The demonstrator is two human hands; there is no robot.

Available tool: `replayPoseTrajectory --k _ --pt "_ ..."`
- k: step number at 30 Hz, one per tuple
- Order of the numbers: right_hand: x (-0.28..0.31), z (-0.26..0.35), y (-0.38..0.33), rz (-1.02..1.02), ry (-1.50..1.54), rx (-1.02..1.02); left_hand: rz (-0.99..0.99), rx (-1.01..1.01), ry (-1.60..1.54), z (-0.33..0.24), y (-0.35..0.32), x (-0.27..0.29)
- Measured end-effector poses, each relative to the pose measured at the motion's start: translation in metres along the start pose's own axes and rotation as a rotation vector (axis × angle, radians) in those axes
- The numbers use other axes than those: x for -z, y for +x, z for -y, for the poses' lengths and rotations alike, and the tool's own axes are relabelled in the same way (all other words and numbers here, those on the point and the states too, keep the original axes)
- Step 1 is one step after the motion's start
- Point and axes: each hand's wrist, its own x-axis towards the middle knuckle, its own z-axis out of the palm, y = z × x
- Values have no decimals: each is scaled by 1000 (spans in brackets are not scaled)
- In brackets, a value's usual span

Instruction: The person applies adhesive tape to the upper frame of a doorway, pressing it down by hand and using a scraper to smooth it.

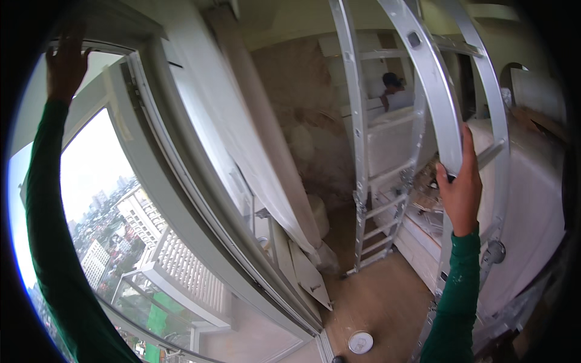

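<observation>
While the left hand (65,75) is raised at the head view's upper left, fingers spread by the window frame (158,172), the right hand (462,196) grips the silver ladder (437,97) at right. That ladder and a sheet-covered thing (526,199) crowd the right side. A pale curtain (266,157) hangs mid-frame; a round white lid (361,342) lies at bottom.

Left hand (65,75) at ten o'clock, by the top of the window frame (172,209); curtain (260,115) at eleven, right of that frame; right hand (463,196) at three, on the folding ladder (431,78); lid (361,342) at five, on the floor (381,290).
</observation>
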Motion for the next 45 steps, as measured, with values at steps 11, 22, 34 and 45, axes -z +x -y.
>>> replayPoseTrajectory --k 11,22,34,45 --pt "1 -30 -2 -57 -42 -1 49 115 -167 1 10 101" --pt "12 -19 -3 -25 -11 -52 134 100 -309 -27 8 96" --pt "10 -15 -4 -56 -38 -58 153 1103 -1184 -16 6 120" --pt "10 -15 -1 -21 -112 -79 -102 1651 -1237 -15 62 103"
